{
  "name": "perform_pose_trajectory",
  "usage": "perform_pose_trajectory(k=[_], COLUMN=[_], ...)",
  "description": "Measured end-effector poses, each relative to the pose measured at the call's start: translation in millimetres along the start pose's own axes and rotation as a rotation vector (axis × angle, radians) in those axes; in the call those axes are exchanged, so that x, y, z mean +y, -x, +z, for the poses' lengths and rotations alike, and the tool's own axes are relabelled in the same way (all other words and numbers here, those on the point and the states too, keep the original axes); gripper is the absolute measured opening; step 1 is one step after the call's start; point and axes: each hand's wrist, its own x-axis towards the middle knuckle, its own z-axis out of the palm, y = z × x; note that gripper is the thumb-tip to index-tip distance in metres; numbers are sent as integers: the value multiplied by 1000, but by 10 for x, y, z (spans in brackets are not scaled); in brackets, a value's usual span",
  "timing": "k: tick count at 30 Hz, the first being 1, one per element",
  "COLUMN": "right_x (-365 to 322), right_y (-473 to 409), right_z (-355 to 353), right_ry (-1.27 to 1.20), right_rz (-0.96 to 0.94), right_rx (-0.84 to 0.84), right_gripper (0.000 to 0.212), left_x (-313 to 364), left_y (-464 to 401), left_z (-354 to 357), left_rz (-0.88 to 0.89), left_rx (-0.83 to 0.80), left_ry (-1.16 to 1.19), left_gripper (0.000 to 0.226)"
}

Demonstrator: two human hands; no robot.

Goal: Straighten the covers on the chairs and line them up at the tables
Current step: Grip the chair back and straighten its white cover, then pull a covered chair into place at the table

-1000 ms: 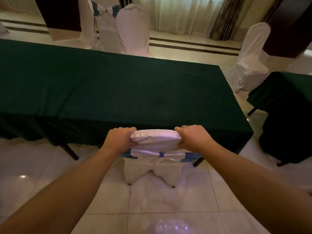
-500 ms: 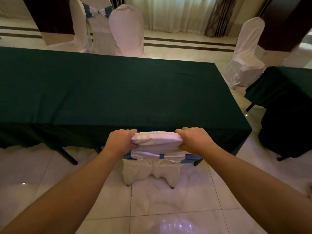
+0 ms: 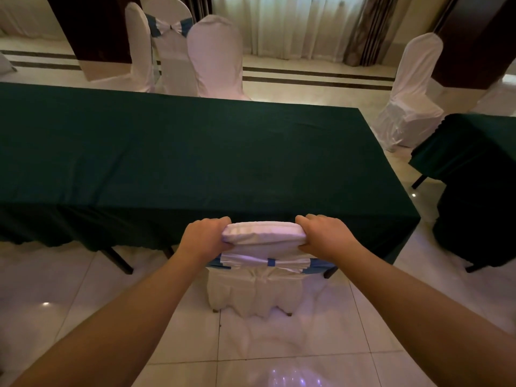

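1. Both hands clamped on top edge of chair back: left hand [image 3: 205,236] on left corner, right hand [image 3: 325,234] on right corner, fingers curled over the far side, thumbs on the near side.
2. Gripped: white cover [image 3: 264,233] of near chair [image 3: 252,291], bunched slightly under each palm.
3. Blue sash with white bow [image 3: 265,262] tied across the chair back, just below the hands.
4. Chair front tucked under near edge of desk [image 3: 178,152], toward its right end; dark green cloth hanging over the desk edge.
5. Cover skirt reaching down to tiled floor [image 3: 279,344]; two chair feet showing under the hem.
6. Three more covered chairs [image 3: 215,57] clustered beyond the far side of the desk, one with a blue sash.
7. Another covered chair [image 3: 410,93] standing off the desk's far right corner, turned sideways.
8. Second desk [image 3: 474,146] in green cloth at right edge, well apart from the gripped chair.
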Motion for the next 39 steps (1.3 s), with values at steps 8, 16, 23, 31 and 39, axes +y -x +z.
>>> perform_pose_trajectory(k=[8, 16, 23, 31, 39], right_x=[-174, -597, -1639, -3768, -6441], right_y=[102, -152, -421, -535, -111], right_z=[-279, -673, -1018, -1396, -1446], right_ry=[-356, -347, -311, -263, -261], right_rz=[6, -141, -367, -745, -1054], right_rx=[24, 76, 67, 47, 73], right_gripper=[106, 111, 110, 109, 105], left_x=[3, -293, -847, -1895, -3052], left_y=[173, 656, 1601, 3455, 5732], left_z=[-147, -580, -940, -1227, -1475], left_rz=[-102, -268, -452, -820, -1141], left_rx=[-11, 121, 338, 499, 671], left_ry=[239, 182, 216, 246, 182], left_gripper=[129, 140, 128, 117, 118])
